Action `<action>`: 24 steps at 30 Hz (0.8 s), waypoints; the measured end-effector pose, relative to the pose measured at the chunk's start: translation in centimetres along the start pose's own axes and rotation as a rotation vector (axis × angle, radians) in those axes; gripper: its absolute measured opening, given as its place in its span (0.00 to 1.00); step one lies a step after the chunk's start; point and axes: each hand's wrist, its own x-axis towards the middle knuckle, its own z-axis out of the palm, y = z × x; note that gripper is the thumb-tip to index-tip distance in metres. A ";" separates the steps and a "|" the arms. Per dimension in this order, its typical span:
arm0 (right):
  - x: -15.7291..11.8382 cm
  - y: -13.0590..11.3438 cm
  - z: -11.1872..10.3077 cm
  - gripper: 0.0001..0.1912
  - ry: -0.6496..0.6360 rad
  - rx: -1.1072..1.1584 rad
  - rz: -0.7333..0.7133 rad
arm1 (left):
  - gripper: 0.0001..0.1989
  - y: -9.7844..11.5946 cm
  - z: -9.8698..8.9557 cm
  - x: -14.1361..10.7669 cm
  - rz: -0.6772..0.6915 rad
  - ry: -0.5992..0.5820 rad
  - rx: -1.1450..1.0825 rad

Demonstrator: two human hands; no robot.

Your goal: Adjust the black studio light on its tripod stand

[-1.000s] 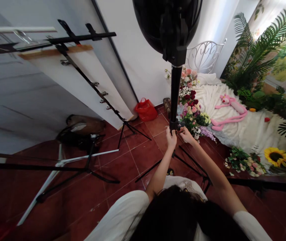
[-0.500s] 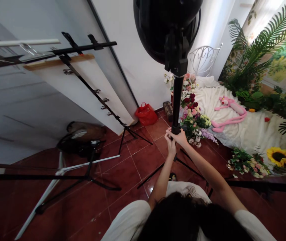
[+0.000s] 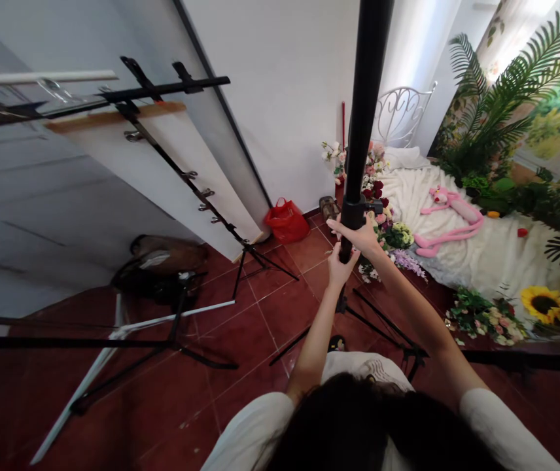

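A black light stand (image 3: 367, 98) rises in front of me, its upper pole running out of the top of the picture. My right hand (image 3: 361, 237) is closed around the pole just under the black collar (image 3: 356, 210) with its side knob. Right below it, my left hand (image 3: 341, 264) wraps the thinner part of the stand, fingers curled round it. The stand's legs (image 3: 375, 320) spread on the floor near my feet and are partly hidden by my forearms.
On the left stand a white backdrop (image 3: 201, 183) clipped to a black frame and a white-legged stand (image 3: 88, 379). A red bag (image 3: 287, 221) sits by the wall. To the right are flowers (image 3: 402, 234), a pink plush toy (image 3: 456, 212) on white cloth, a sunflower (image 3: 549, 305) and palm leaves (image 3: 510, 104).
The stand's upper section has gone up, and the black lamp head has left the top of the view. Both hands have risen with the collar, still gripping the stand.
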 end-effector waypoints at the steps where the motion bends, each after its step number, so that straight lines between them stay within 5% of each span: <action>1: 0.0 -0.2 0.0 0.24 -0.001 -0.017 -0.013 | 0.19 0.1 0.4 0.6 -0.034 -0.007 -0.006; 6: -0.8 1.2 -2.3 0.20 -0.123 -0.096 -0.127 | 0.23 -0.1 1.5 1.8 -0.128 0.070 -0.030; 13: -3.7 7.7 -8.4 0.18 -0.230 -0.406 -0.232 | 0.22 0.3 1.6 1.4 -0.110 0.147 0.004; 19: -5.5 11.8 -8.2 0.21 -0.292 -0.609 -0.234 | 0.18 0.5 1.7 1.5 -0.109 0.149 0.022; 24: -5.3 13.9 -7.5 0.19 -0.256 -0.558 -0.190 | 0.17 0.6 1.5 1.4 -0.108 0.132 0.050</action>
